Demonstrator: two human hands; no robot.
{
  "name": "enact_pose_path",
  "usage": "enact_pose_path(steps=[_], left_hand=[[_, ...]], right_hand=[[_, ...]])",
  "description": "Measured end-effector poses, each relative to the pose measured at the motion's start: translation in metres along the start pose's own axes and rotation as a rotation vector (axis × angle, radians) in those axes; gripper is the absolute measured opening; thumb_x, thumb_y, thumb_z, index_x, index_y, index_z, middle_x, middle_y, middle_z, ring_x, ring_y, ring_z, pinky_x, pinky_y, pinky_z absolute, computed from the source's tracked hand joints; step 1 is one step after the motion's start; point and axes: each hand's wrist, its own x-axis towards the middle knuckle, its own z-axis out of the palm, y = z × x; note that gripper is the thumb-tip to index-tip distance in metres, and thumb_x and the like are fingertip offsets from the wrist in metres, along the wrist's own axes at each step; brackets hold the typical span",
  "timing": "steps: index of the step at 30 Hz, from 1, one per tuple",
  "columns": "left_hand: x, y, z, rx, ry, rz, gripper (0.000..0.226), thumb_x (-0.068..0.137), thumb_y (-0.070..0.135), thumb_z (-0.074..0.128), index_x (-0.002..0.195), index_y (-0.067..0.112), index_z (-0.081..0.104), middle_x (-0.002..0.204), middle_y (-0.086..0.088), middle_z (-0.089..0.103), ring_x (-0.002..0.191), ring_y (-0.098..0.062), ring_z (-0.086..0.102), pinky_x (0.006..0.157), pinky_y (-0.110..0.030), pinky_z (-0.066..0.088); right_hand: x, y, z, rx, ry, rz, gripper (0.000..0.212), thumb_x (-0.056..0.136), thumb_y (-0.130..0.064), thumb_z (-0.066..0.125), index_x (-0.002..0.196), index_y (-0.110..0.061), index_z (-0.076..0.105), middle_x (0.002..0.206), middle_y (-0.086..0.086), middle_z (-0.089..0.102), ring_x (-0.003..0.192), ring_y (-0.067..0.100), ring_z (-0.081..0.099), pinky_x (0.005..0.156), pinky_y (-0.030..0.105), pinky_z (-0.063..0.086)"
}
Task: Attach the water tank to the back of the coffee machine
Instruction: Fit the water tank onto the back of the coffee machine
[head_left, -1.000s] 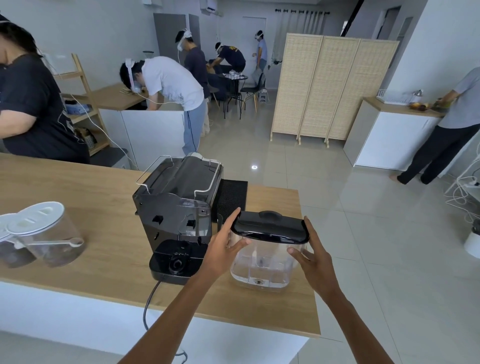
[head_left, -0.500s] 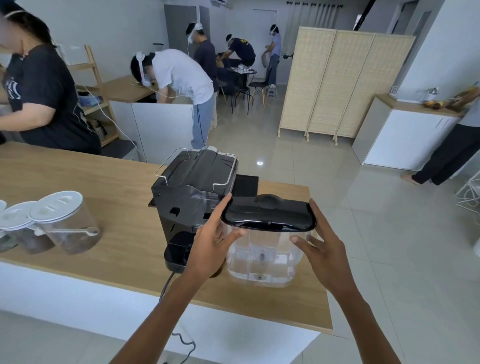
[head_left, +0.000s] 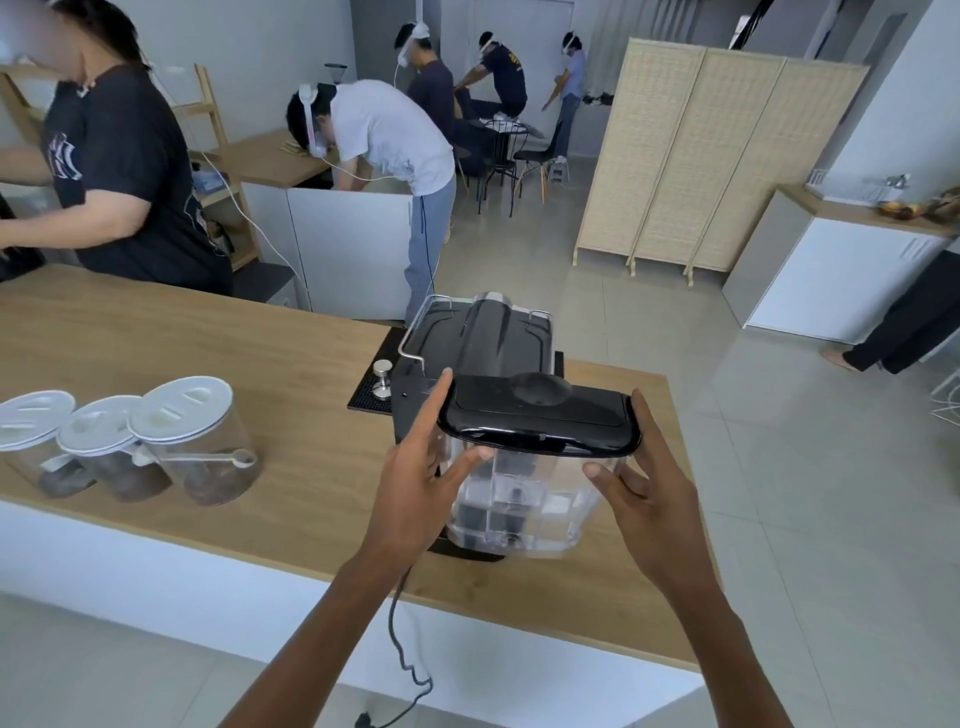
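The clear water tank (head_left: 524, 501) with a black lid (head_left: 540, 418) sits directly behind the black coffee machine (head_left: 483, 343), over the machine's rear base. My left hand (head_left: 421, 483) grips the tank's left side, thumb up along the lid's corner. On the right side, my right hand (head_left: 644, 493) presses against the tank wall with fingers spread. The machine's back is mostly hidden behind the tank. Its power cord (head_left: 402, 649) hangs off the counter's near edge.
Three clear jars with white lids (head_left: 187, 441) stand on the wooden counter (head_left: 208, 358) to the left. A metal tamper (head_left: 383, 376) rests on a black mat beside the machine. A person in a black shirt (head_left: 119, 176) stands at the far left; others work further back.
Both hands have carried the tank from the counter at the machine's right to directly behind the machine. The view has shifted right, so the jars appear nearer the centre.
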Motion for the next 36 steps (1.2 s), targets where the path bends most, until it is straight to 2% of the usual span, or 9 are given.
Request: enact_pose_path(steps=[3, 9, 12, 16, 21, 24, 29, 33, 36], left_hand=[[0.009, -0.021, -0.012, -0.033, -0.018, 0.036, 0.088, 0.082, 0.064, 0.060, 0.156, 0.042, 0.018, 0.066, 0.014, 0.040, 0.061, -0.016, 0.037, 0.060, -0.035, 0.042], [0.026, -0.059, -0.026, -0.096, -0.049, 0.052, 0.086, 0.085, 0.060, 0.061, 0.156, 0.045, 0.015, 0.106, 0.006, 0.042, 0.095, -0.011, 0.045, 0.087, -0.030, 0.043], [0.030, -0.070, -0.029, -0.106, -0.041, 0.042, 0.086, 0.086, 0.056, 0.061, 0.157, 0.042, 0.015, 0.106, 0.007, 0.042, 0.096, -0.009, 0.046, 0.086, -0.029, 0.043], [0.033, -0.081, -0.028, -0.104, -0.012, 0.037, 0.081, 0.091, 0.045, 0.064, 0.156, 0.041, 0.017, 0.094, 0.004, 0.051, 0.082, -0.012, 0.048, 0.078, -0.029, 0.047], [0.031, -0.088, -0.027, -0.129, 0.015, 0.023, 0.079, 0.093, 0.038, 0.067, 0.157, 0.036, 0.022, 0.077, -0.009, 0.051, 0.069, -0.023, 0.049, 0.071, -0.027, 0.044], [0.031, -0.092, -0.027, -0.126, 0.015, 0.025, 0.079, 0.091, 0.041, 0.067, 0.157, 0.034, 0.023, 0.077, -0.006, 0.050, 0.073, -0.006, 0.046, 0.070, -0.022, 0.043], [0.030, -0.101, -0.026, -0.154, 0.005, -0.002, 0.081, 0.089, 0.052, 0.063, 0.157, 0.037, 0.021, 0.097, 0.007, 0.052, 0.089, -0.008, 0.052, 0.080, -0.024, 0.047], [0.027, -0.096, -0.028, -0.096, 0.032, -0.001, 0.079, 0.089, 0.045, 0.063, 0.155, 0.034, 0.022, 0.066, -0.006, 0.045, 0.060, -0.012, 0.045, 0.059, -0.022, 0.043], [0.026, -0.099, -0.029, -0.056, 0.019, 0.001, 0.078, 0.091, 0.042, 0.063, 0.156, 0.032, 0.020, 0.064, -0.003, 0.040, 0.059, -0.009, 0.042, 0.059, -0.023, 0.042]], right_hand=[[0.001, 0.000, 0.026, -0.011, 0.038, -0.001, 0.084, 0.084, -0.024, 0.067, 0.153, -0.038, 0.020, 0.137, -0.035, 0.048, 0.130, -0.003, 0.047, 0.110, 0.026, 0.036], [0.006, 0.004, 0.067, -0.048, 0.083, 0.001, 0.081, 0.090, -0.012, 0.065, 0.154, -0.033, 0.020, 0.126, -0.047, 0.051, 0.108, -0.014, 0.058, 0.111, 0.034, 0.041], [0.010, 0.008, 0.079, -0.086, 0.084, -0.010, 0.082, 0.091, -0.012, 0.064, 0.154, -0.034, 0.016, 0.123, -0.052, 0.047, 0.111, -0.016, 0.055, 0.111, 0.033, 0.039], [0.016, 0.012, 0.089, -0.149, 0.082, -0.037, 0.084, 0.092, -0.018, 0.064, 0.155, -0.036, 0.012, 0.114, -0.053, 0.052, 0.117, 0.006, 0.060, 0.101, 0.023, 0.046], [0.018, 0.019, 0.097, -0.156, 0.092, -0.021, 0.083, 0.092, -0.015, 0.064, 0.155, -0.034, 0.013, 0.110, -0.052, 0.054, 0.102, -0.014, 0.060, 0.090, 0.007, 0.044], [0.021, 0.023, 0.099, -0.160, 0.092, -0.003, 0.083, 0.092, -0.015, 0.064, 0.155, -0.034, 0.014, 0.113, -0.053, 0.052, 0.105, -0.019, 0.056, 0.095, 0.009, 0.040], [0.017, 0.027, 0.104, -0.149, 0.122, -0.004, 0.083, 0.092, -0.015, 0.065, 0.155, -0.035, 0.015, 0.127, -0.016, 0.053, 0.120, 0.005, 0.051, 0.091, 0.006, 0.040], [0.017, 0.030, 0.109, -0.177, 0.125, 0.015, 0.083, 0.092, -0.014, 0.064, 0.155, -0.031, 0.013, 0.113, -0.053, 0.052, 0.108, -0.019, 0.054, 0.097, 0.009, 0.039], [0.014, 0.037, 0.110, -0.188, 0.128, 0.038, 0.083, 0.093, -0.017, 0.062, 0.156, -0.031, 0.010, 0.114, -0.061, 0.043, 0.108, -0.027, 0.047, 0.100, 0.012, 0.038]])
